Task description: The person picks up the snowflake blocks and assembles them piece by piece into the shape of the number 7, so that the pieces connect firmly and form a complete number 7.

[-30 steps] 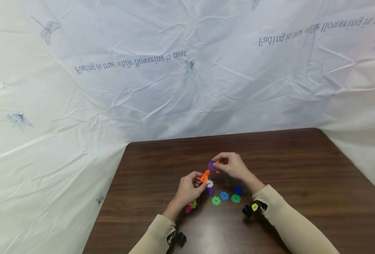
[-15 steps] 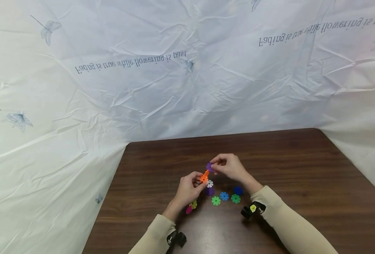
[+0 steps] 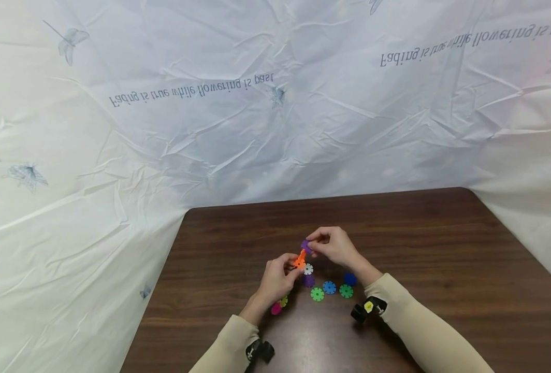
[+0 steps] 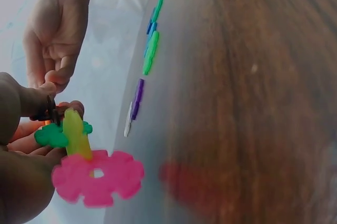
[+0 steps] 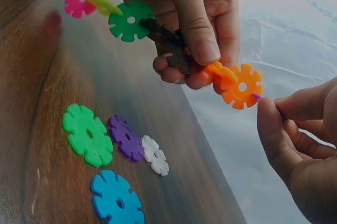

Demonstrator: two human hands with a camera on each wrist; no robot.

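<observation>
My left hand (image 3: 275,278) grips a chain of notched plastic discs off the table. In the right wrist view, the chain runs from a pink disc (image 5: 76,9) through a yellow disc (image 5: 103,6), a green disc (image 5: 120,23) and dark pieces (image 5: 168,42) under my thumb, to an orange piece by the fingertips and an orange disc (image 5: 251,79) at the end. My right hand (image 3: 339,246) pinches a purple disc (image 3: 305,245) at that end disc. Its small visible edge meets the orange rim; fingers hide the rest, so I cannot tell whether the notches interlock.
On the brown wooden table (image 3: 420,233) lie loose discs: white (image 3: 308,269), purple (image 3: 308,281), light green (image 3: 317,294), light blue (image 3: 329,287), green (image 3: 346,291) and dark blue (image 3: 350,278). A white printed sheet (image 3: 238,140) hangs behind the table.
My right hand has moved slightly left and down, bringing the purple disc against the orange end of the chain. The left hand stays nearly still, and the loose discs have not moved.
</observation>
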